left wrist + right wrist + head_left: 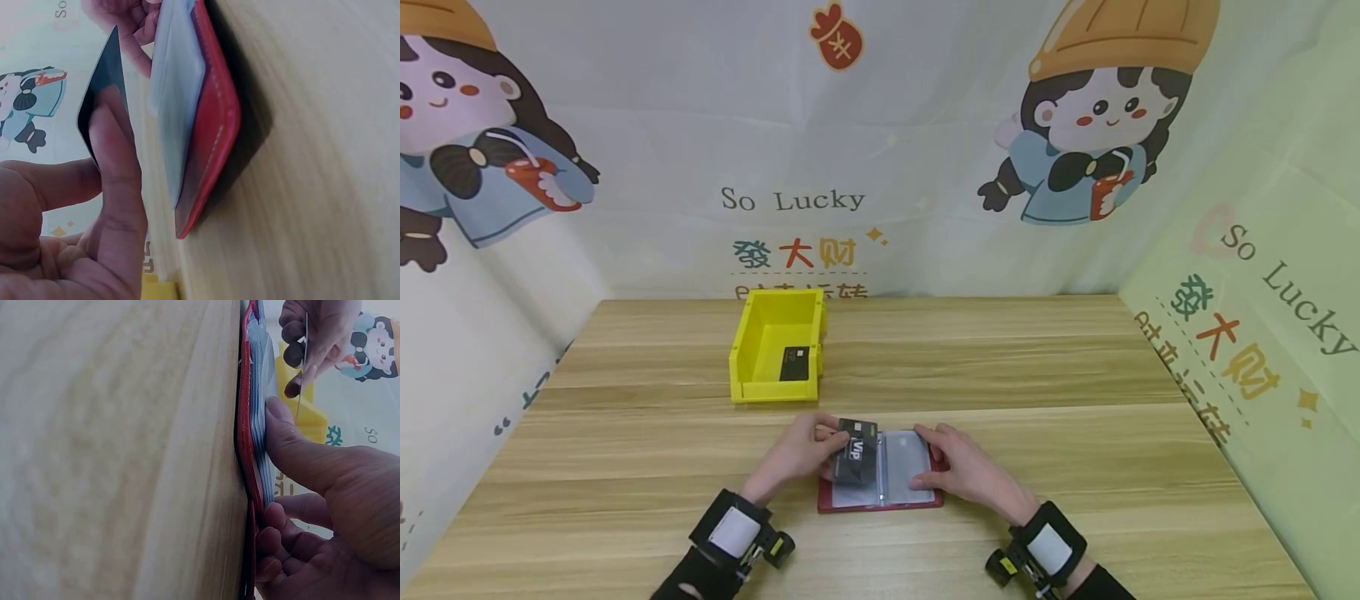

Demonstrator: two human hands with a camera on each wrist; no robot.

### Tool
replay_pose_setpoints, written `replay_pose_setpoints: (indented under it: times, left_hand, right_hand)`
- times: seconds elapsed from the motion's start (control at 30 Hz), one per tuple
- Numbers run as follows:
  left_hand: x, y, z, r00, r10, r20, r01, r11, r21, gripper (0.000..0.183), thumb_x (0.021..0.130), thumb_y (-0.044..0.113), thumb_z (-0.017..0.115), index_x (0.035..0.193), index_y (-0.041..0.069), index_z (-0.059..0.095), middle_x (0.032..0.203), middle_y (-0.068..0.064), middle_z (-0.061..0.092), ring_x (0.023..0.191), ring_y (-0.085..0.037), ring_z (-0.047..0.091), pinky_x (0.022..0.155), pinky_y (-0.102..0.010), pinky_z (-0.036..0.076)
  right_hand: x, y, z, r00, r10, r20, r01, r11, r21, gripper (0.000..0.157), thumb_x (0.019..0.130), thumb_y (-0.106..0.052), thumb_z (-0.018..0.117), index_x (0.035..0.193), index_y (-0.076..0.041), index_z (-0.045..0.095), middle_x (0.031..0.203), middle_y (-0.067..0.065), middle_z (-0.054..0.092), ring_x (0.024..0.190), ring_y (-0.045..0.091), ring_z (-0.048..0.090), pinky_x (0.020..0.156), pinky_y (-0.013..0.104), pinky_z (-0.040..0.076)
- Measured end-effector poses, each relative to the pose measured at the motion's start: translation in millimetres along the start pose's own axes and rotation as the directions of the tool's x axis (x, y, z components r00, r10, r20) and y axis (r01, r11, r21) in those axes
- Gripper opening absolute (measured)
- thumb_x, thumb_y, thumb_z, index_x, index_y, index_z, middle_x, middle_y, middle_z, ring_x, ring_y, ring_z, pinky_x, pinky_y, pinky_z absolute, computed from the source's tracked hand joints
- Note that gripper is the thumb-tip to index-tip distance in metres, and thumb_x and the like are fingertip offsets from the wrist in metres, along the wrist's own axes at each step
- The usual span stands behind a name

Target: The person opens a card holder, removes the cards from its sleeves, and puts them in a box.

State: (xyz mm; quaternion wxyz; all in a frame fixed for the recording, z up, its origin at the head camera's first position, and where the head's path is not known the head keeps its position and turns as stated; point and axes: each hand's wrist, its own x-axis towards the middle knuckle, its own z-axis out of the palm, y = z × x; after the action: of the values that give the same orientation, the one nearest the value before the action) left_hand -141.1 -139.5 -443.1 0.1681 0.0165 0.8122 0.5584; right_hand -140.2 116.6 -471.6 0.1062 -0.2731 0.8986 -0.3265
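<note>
Between thumb and fingers, my left hand point(801, 450) pinches a black card point(859, 458) printed "VIP". The card is above the left side of an open card holder point(908, 471) with a red cover and clear plastic sleeves. In the left wrist view the card point(106, 69) is tilted and apart from the red cover point(219, 119). My right hand point(966, 468) grips the holder's right edge. The right wrist view shows its thumb on top of the stacked sleeves point(257, 412) and its other fingers against the edge.
A yellow bin point(767, 391) stands behind the holder, slightly left, with another black card point(794, 364) inside. All of this is on a wood-grain table point(1037, 375). A printed cloth point(925, 167) hangs behind the table and along both sides.
</note>
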Motion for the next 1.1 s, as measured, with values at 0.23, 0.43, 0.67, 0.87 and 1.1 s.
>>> replay_pose_setpoints:
  times: [0.23, 0.43, 0.67, 0.87, 1.1]
  left_hand:
    - [-1.7, 1.3, -13.7, 0.999, 0.029, 0.042, -0.026, 0.998, -0.062, 0.036, 0.096, 0.007, 0.051, 0.126, -0.010, 0.040, 0.085, -0.017, 0.062, 0.058, -0.026, 0.060, 0.054, -0.037, 0.055]
    - [-1.5, 3.2, -26.2, 0.999, 0.031, 0.019, -0.028, 0.992, -0.123, 0.042, 0.098, 0.008, 0.047, 0.134, -0.010, 0.032, 0.096, -0.024, 0.060, 0.063, -0.032, 0.063, 0.054, -0.041, 0.055]
    - [-3.0, 3.8, -36.4, 0.998, 0.068, -0.019, -0.070, 0.988, -0.139, 0.042, 0.099, 0.008, 0.045, 0.136, -0.007, 0.030, 0.104, -0.029, 0.057, 0.067, -0.033, 0.063, 0.059, -0.045, 0.055]
    - [-5.1, 4.3, -45.3, 0.993, 0.089, -0.072, -0.097, 0.987, -0.126, 0.042, 0.100, 0.009, 0.044, 0.136, -0.005, 0.031, 0.106, -0.031, 0.057, 0.068, -0.035, 0.063, 0.060, -0.048, 0.054]
    - [0.7, 2.3, -60.8, 0.980, 0.121, -0.158, -0.136, 0.987, -0.088, 0.041, 0.100, 0.008, 0.041, 0.137, -0.007, 0.029, 0.105, -0.031, 0.056, 0.071, -0.029, 0.062, 0.061, -0.044, 0.055]
  right_hand:
    - [0, 1, 0.1, 1.000, -0.002, 0.006, 0.002, 1.000, -0.001, 0.071, 0.079, -0.031, 0.074, 0.134, 0.003, 0.045, 0.087, 0.001, 0.047, 0.077, 0.014, 0.043, 0.060, 0.026, 0.036]
    - [0, 1, -0.2, 1.000, -0.006, 0.005, 0.006, 1.000, 0.010, 0.071, 0.080, -0.030, 0.074, 0.134, 0.004, 0.045, 0.088, 0.001, 0.048, 0.077, 0.014, 0.043, 0.061, 0.027, 0.037]
    - [0, 0, -0.9, 1.000, 0.007, 0.013, -0.007, 1.000, 0.018, 0.070, 0.080, -0.031, 0.074, 0.135, 0.003, 0.044, 0.089, 0.001, 0.047, 0.078, 0.015, 0.044, 0.062, 0.027, 0.037]
    - [0, 0, -1.2, 1.000, 0.012, 0.011, -0.012, 1.000, 0.003, 0.071, 0.080, -0.031, 0.074, 0.135, 0.003, 0.044, 0.088, 0.001, 0.047, 0.079, 0.015, 0.043, 0.062, 0.028, 0.036]
    - [0, 0, -0.8, 1.000, 0.009, 0.006, -0.009, 1.000, -0.013, 0.071, 0.080, -0.032, 0.074, 0.134, 0.003, 0.045, 0.087, 0.001, 0.046, 0.078, 0.014, 0.042, 0.062, 0.028, 0.036]
